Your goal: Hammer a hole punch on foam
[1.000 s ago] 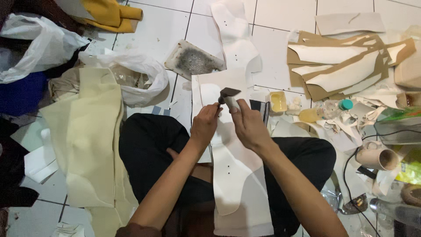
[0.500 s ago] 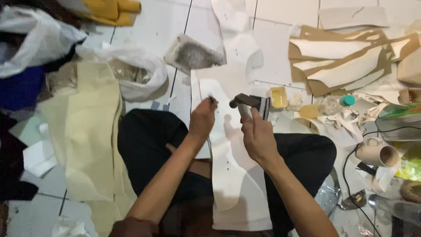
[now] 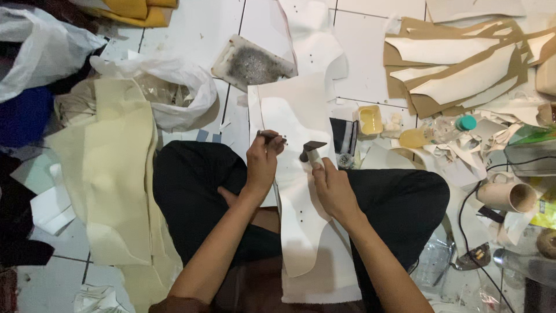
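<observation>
I sit cross-legged on a tiled floor with a long white cut-out sheet (image 3: 301, 191) lying over my lap. My left hand (image 3: 262, 161) pinches a thin metal punch (image 3: 271, 137), its tip resting on the sheet. My right hand (image 3: 331, 186) grips a small hammer (image 3: 311, 150) by its pale handle, the dark head raised a little to the right of the punch. Small punched holes show along the sheet's edge.
A stack of cream foam pieces (image 3: 116, 174) lies to the left beside a white plastic bag (image 3: 174, 87). Brown and white pattern pieces (image 3: 457, 64) are piled at the upper right. Glue pots (image 3: 370, 120), a cardboard roll (image 3: 509, 197) and cables crowd the right side.
The hammer head was down at the punch a second ago; it has since lifted and moved to the right. My left hand keeps the punch on the sheet.
</observation>
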